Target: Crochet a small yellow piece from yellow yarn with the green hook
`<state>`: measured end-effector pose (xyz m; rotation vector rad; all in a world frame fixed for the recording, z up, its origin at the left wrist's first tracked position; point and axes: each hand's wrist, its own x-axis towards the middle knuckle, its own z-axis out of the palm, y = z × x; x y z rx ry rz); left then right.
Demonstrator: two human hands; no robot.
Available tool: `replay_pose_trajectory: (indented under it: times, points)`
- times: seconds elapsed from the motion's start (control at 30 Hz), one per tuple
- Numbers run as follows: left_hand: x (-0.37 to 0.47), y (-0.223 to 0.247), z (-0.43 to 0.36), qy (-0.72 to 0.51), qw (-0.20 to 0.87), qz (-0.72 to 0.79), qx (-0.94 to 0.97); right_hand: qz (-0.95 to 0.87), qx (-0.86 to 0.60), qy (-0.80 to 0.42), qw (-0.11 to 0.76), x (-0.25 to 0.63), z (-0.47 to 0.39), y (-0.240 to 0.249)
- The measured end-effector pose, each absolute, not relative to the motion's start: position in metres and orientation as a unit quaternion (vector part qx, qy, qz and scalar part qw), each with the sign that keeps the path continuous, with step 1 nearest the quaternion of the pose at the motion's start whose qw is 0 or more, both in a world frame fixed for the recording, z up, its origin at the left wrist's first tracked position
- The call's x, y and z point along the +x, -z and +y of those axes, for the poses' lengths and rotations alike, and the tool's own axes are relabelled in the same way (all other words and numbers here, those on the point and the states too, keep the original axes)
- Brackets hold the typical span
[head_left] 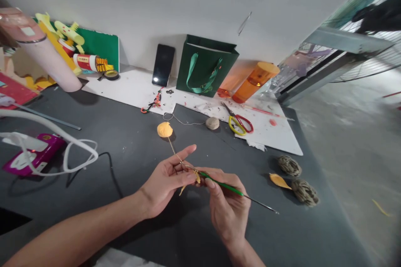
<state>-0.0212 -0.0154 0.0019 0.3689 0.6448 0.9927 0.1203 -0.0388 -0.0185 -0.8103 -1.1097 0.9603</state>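
My right hand point(228, 204) is closed around a crochet hook point(230, 187) with a green handle. Its metal shaft points down to the right, and the other tip meets the yarn at my left fingers. Between the thumb and fingers of my left hand point(163, 181) is a small piece of yellow crochet work point(197, 176), partly hidden by the fingertips. The left index finger is raised. From that finger a strand of yarn point(172, 146) runs up to a yellow ball of yarn point(164, 129) on the dark table point(140, 242).
Behind my hands lie a beige yarn ball point(212, 123) and scissors point(239, 124). A phone point(163, 65), green gift bag point(206, 66) and orange bottle point(255, 82) stand by the wall. Grey yarn bundles point(304, 192) lie right; a purple power strip point(34, 154) with cables is left.
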Motion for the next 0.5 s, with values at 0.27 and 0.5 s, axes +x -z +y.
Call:
replay_pose_trajectory:
  times: [0.27,0.5]
  points:
    - [-0.0204,-0.0013,-0.0163,-0.479,0.801,0.305,0.190,-0.460,-0.363,-0.474,0.657,0.1234,-0.0367,0.0183]
    - [-0.0208,0.0012,-0.0154,-0.471,0.807,0.297,0.196,-0.433,-0.372,-0.492,0.658,0.1214,-0.0346,0.0160]
